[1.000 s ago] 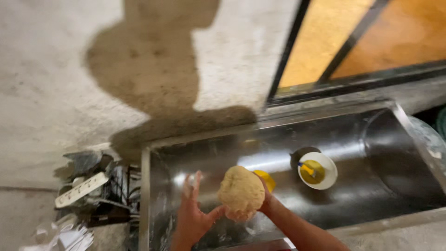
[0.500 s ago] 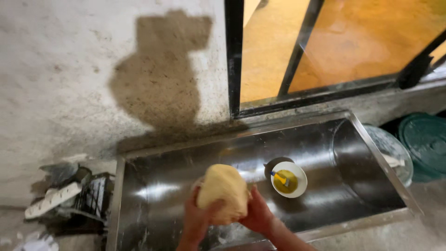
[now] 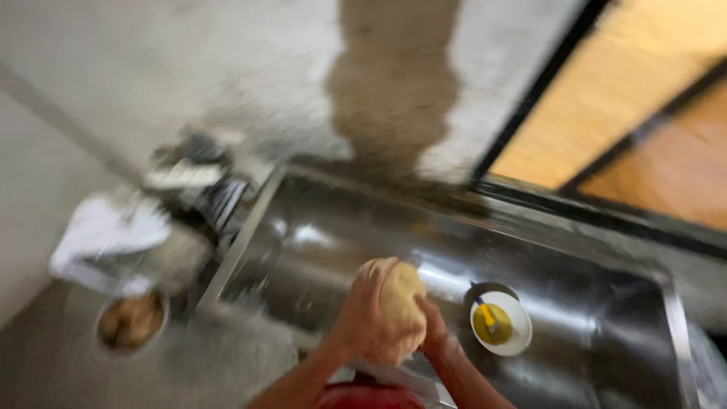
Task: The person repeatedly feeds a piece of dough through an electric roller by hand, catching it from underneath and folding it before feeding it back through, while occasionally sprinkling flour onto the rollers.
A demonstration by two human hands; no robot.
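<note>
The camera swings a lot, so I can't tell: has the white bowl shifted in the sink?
No. The white bowl sits beside the drain in the steel sink, as before.

A pale tan, rounded lump of dough (image 3: 400, 299), rough and floury on its surface, sits upright between the left hand (image 3: 365, 322) and right hand (image 3: 433, 333), pressed on both sides, above the steel sink (image 3: 318, 250).

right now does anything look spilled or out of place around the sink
Nothing clearly spilled. Both hands, left hand and right hand, hold a pale dough ball over the steel sink. One oddity: a white bowl of yellow liquid sits inside the sink. The picture is too blurred to judge the clutter at the sink's left.
</note>
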